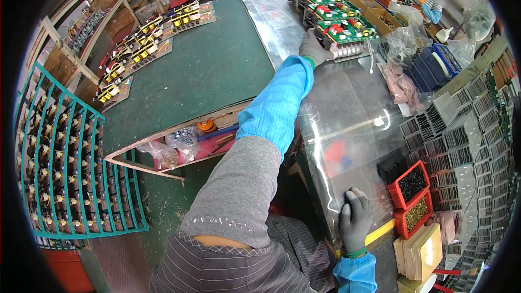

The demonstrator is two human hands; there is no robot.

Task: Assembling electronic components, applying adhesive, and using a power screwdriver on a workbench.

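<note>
My left hand [315,49], in a grey glove and blue sleeve, reaches to the far end of the bench. Its fingers are closed on the left end of the nearest green circuit board [347,33], which has a silver finned heat sink [347,51] along its near side. More populated boards [320,1] stand in a row behind it. My right hand [355,218], also gloved, rests on the clear plastic sheet [353,103] over the bench near its front edge. Its fingers are loosely bent and the thumb lies apart; nothing shows in it.
Right of my right hand sit a red bin of black screws [397,198] and a red bin of brass-coloured screws [400,222]. Stacked metal pieces [456,146] and blue bins [429,70] line the right. Yellow-coil assemblies [144,51] stand on the green table [201,65]; a teal rack [81,157] is left.
</note>
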